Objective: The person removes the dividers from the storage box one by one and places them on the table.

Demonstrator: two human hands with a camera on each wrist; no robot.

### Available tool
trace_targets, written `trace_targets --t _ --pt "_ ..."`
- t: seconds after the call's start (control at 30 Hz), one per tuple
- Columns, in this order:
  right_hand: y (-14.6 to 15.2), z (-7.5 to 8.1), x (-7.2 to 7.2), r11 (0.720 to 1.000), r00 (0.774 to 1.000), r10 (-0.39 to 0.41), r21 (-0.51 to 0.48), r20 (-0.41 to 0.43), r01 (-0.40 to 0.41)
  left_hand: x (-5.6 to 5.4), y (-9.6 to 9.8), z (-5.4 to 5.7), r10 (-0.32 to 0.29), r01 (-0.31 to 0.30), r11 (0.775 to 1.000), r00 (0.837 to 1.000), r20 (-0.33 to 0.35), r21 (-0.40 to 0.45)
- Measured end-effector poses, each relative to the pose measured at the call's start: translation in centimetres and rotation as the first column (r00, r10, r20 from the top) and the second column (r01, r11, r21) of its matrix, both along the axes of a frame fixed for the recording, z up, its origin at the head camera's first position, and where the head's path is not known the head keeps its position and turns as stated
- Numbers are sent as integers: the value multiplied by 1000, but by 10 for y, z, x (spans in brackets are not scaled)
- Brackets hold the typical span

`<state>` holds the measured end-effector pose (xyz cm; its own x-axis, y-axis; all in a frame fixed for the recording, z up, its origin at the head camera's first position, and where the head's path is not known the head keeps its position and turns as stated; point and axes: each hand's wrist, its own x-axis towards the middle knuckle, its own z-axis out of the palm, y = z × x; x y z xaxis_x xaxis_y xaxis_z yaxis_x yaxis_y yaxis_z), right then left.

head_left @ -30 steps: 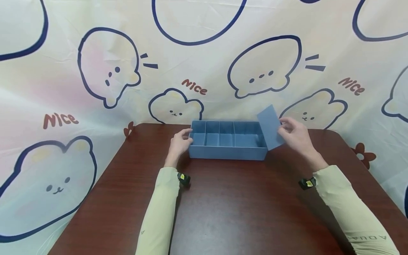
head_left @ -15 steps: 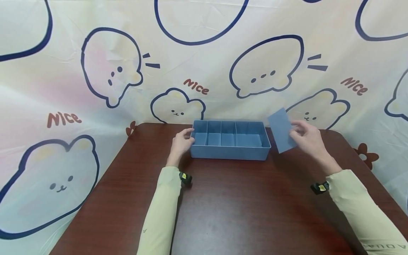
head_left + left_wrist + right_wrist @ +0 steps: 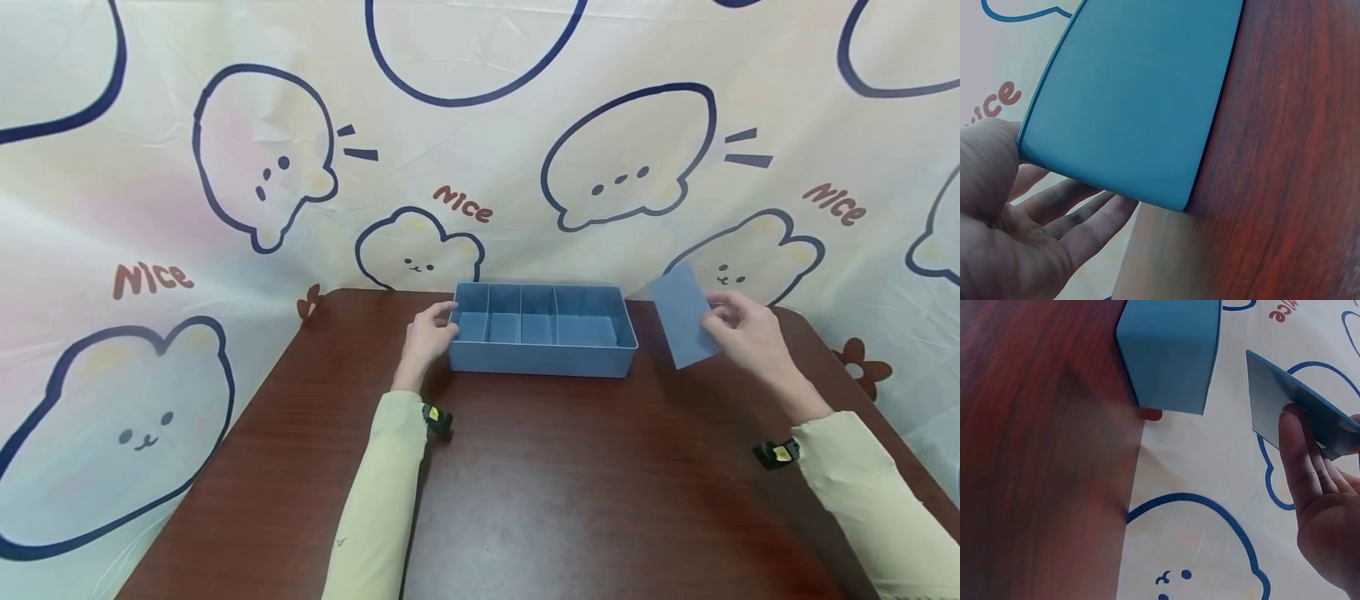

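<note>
A blue divided storage box [image 3: 542, 360] stands on the table toward the back, its open top showing several compartments of different widths. My left hand [image 3: 426, 340] holds the box's left end, with thumb and fingers at the corners of the end wall. In the left wrist view the long wall of the box [image 3: 1129, 94] fills the middle, and the fingers lie along its end. To the right of the box, my right hand [image 3: 753, 337] pinches a flat blue rectangular panel [image 3: 681, 321], tilted and apart from the box. The right wrist view shows the panel [image 3: 1266, 400] nearly edge-on.
The brown wooden table [image 3: 525, 483] extends in front of the box. A pale cloth [image 3: 510, 150] with cartoon outlines hangs behind the table and along its sides, close to the box's back. A wrist camera [image 3: 776, 454] sits at the right cuff.
My right hand has carried the blue panel rightward, from against the box's right end to well clear of it, and slightly down. My left hand stays at the box's left end.
</note>
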<state>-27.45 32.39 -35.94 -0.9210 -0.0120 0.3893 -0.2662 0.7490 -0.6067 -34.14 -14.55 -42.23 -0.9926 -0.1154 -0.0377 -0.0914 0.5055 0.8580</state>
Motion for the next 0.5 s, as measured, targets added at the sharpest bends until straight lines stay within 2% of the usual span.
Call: trace_targets --t 0.23,0.5 --pt "9 -2 6 1000 999 -18 17 44 18 -1 -1 0 7 -7 1000 1000 -4 -6" --pt "21 -10 9 998 998 -41 43 54 39 0 0 0 -3 3 1000 1000 2 6"
